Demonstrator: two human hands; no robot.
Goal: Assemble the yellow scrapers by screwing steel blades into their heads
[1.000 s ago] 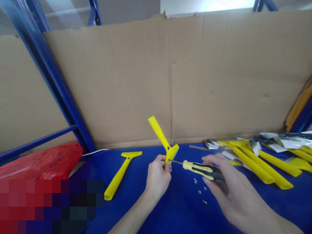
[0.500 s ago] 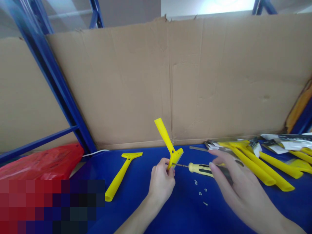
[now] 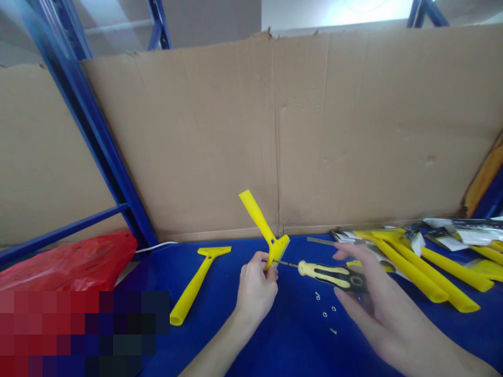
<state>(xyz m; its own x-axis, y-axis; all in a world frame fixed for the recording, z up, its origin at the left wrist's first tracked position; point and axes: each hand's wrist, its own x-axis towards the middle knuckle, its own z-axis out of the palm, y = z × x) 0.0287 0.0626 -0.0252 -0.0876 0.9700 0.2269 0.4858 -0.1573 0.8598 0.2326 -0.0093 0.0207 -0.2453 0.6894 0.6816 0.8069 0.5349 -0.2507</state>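
Observation:
My left hand [image 3: 257,290] pinches the head of a yellow plastic scraper [image 3: 258,214], whose handle tilts up and to the left. A thin grey strip runs along the scraper head's right edge. My right hand [image 3: 385,309] is around the rear of a cream-and-black screwdriver [image 3: 330,273], thumb and index finger spread off the handle, its end against the palm. The screwdriver's tip meets the scraper head beside my left fingers. Below it on the blue surface lie several small screws and nuts [image 3: 325,314]. A second yellow scraper [image 3: 194,285] lies to the left.
On the right lie several yellow scrapers [image 3: 422,269] beside packets [image 3: 444,235]. A flat metal strip [image 3: 320,241] lies near the back. Cardboard [image 3: 220,141] stands behind the blue table [image 3: 291,340]. At left are a red plastic bag [image 3: 86,259] and a blue rack post [image 3: 113,173].
The scraper and my left hand have shifted slightly left, with the screwdriver following. My right thumb and index finger have spread wider, uncovering more of the handle.

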